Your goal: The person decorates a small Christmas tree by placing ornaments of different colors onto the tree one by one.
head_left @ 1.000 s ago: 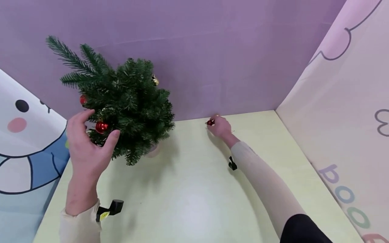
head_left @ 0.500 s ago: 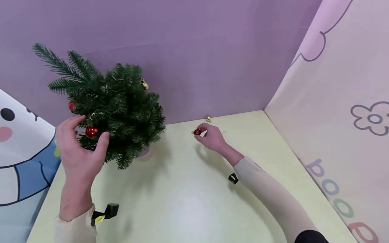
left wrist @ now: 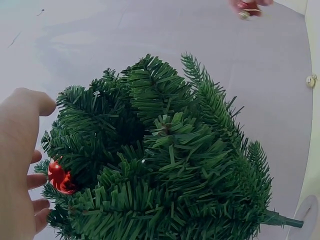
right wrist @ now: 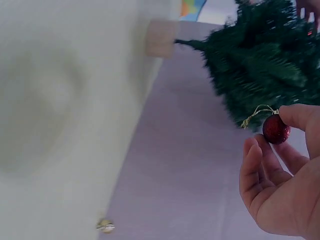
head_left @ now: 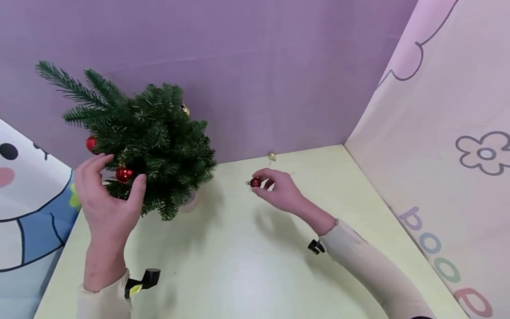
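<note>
My right hand (head_left: 280, 192) pinches a small dark red glittery bauble (head_left: 256, 182) between thumb and fingertips, above the table. In the right wrist view, a gold string loop (right wrist: 260, 111) hangs from this bauble. A small green artificial Christmas tree (head_left: 159, 137) stands at the left. Beside its left side is my left hand (head_left: 109, 212), thumb and fingers spread around a shiny red bauble (head_left: 124, 174) on the branches. A visible gap separates the fingers from that bauble in the head view. Another red bauble (head_left: 91, 143) and a gold bauble (head_left: 185, 108) also hang on the tree.
A loose gold bauble (head_left: 272, 156) lies near the table's back edge. The pale yellow table (head_left: 239, 257) meets a purple backdrop (head_left: 259, 79) behind and printed panels (head_left: 438, 133) at the sides. The tree's round base (right wrist: 161, 39) shows in the right wrist view.
My right hand has lifted the dark red bauble and moved it left and nearer, away from the back edge, uncovering the gold bauble. My left hand has stayed beside the tree.
</note>
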Available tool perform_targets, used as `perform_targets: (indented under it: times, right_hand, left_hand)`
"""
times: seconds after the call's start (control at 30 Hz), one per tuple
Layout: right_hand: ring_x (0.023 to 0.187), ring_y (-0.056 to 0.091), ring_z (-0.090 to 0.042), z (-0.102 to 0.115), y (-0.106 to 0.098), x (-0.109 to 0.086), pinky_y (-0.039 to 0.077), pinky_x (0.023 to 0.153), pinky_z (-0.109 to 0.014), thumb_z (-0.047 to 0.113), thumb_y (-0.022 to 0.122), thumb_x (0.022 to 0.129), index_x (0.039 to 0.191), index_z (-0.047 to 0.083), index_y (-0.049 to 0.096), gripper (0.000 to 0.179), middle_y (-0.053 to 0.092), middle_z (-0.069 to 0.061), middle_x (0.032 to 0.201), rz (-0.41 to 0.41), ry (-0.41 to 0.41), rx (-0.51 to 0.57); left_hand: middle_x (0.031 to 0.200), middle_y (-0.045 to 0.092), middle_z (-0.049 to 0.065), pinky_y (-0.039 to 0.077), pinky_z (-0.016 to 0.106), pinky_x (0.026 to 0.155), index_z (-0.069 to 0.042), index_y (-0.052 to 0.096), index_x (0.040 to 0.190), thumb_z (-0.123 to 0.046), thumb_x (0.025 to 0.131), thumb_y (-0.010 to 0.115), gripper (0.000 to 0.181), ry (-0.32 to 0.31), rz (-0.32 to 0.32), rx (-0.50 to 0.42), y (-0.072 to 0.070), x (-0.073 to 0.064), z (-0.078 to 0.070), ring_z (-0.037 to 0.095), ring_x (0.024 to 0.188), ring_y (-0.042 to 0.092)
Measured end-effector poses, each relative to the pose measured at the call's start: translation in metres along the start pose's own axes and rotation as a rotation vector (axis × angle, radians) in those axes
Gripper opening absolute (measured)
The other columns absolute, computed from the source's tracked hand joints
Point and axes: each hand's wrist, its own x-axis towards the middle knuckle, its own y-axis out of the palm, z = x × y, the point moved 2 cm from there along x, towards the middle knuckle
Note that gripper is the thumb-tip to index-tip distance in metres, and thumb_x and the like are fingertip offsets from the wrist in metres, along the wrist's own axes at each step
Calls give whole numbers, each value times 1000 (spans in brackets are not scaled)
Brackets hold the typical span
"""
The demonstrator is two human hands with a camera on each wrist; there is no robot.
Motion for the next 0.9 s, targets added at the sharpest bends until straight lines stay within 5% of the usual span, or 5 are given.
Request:
perform_targets:
  times: [0.17, 0.33, 0.5, 0.67, 0.9]
  right_hand:
    - [67, 56, -14, 37, -6, 1, 44, 50, -26, 15, 67, 78, 103, 11, 61, 26, 63, 4, 86, 21, -50, 57]
    - [68, 57, -18, 80, -15, -3, 44, 50, -27, 7, 66, 77, 102, 4, 60, 26, 63, -4, 86, 31, -82, 103]
    - [70, 57, -12, 77, -10, 2, 43, 52, -25, 17, 66, 79, 104, 9, 59, 27, 63, 3, 87, 22, -119, 90]
    - [72, 57, -7, 73, 0, 9, 45, 55, -26, 28, 65, 79, 104, 17, 58, 28, 61, 11, 87, -5, -137, 107]
    - [75, 57, -7, 100, 6, 16, 45, 59, -26, 21, 65, 80, 104, 13, 61, 26, 62, 8, 89, 10, -119, 172]
  left_hand:
    - [122, 43, 4, 25, 31, 92, 0, 53, 112, -16, 72, 64, 44, 4, -64, -14, -4, -3, 8, 19, 115, 32]
    - [113, 50, 8, 24, 35, 95, 6, 59, 96, -13, 73, 59, 29, 45, -166, -55, -7, -6, -3, 23, 111, 37]
    - [100, 57, 15, 31, 36, 88, 6, 63, 84, -14, 72, 59, 23, 100, -220, -127, -4, -11, -19, 30, 98, 47]
    - [92, 61, 16, 37, 31, 79, 4, 65, 82, -18, 75, 60, 23, 159, -134, -168, 5, -20, -28, 32, 89, 52]
    - [87, 62, 14, 35, 32, 75, 3, 65, 81, -20, 79, 59, 24, 199, -29, -153, 18, -28, -33, 33, 82, 51]
